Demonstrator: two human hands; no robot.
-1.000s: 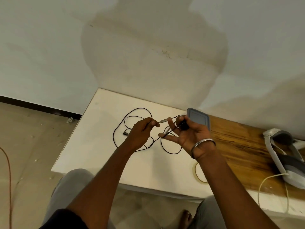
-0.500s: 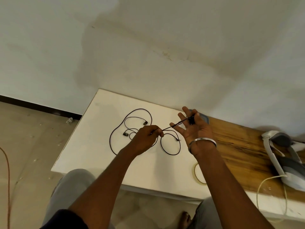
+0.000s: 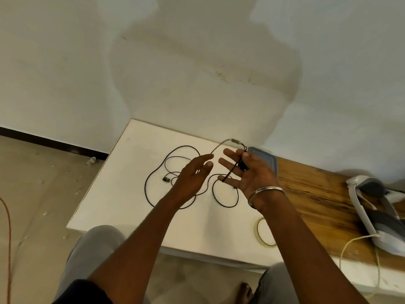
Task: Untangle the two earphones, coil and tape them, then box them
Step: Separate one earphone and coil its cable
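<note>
Black earphone cables [image 3: 153, 183] lie in loose loops on the white tabletop [image 3: 122, 200], with one earbud [image 3: 166, 178] showing. My right hand [image 3: 254, 176] is palm up above the loops; its thumb presses a black part of a cable against the fingers, and a cable strand crosses them. From there the cable arcs up past its plug [image 3: 235, 140] to the fingertips of my left hand [image 3: 192, 178], which hold it with the fingers stretched out. A roll of clear tape [image 3: 260, 235] lies near the front edge. The blue-grey box [image 3: 268, 160] sits behind my right hand.
The right part of the table is bare wood [image 3: 317, 194]. A white and grey headset [image 3: 372, 211] rests there, its white cord [image 3: 350, 244] hanging over the front edge. A wall stands just behind the table. An orange cable [image 3: 8, 227] runs along the floor at left.
My left hand has swung the cable up and over my right hand's fingers, lifting the plug end into the air. My right hand has dropped slightly and opened out, palm up.
</note>
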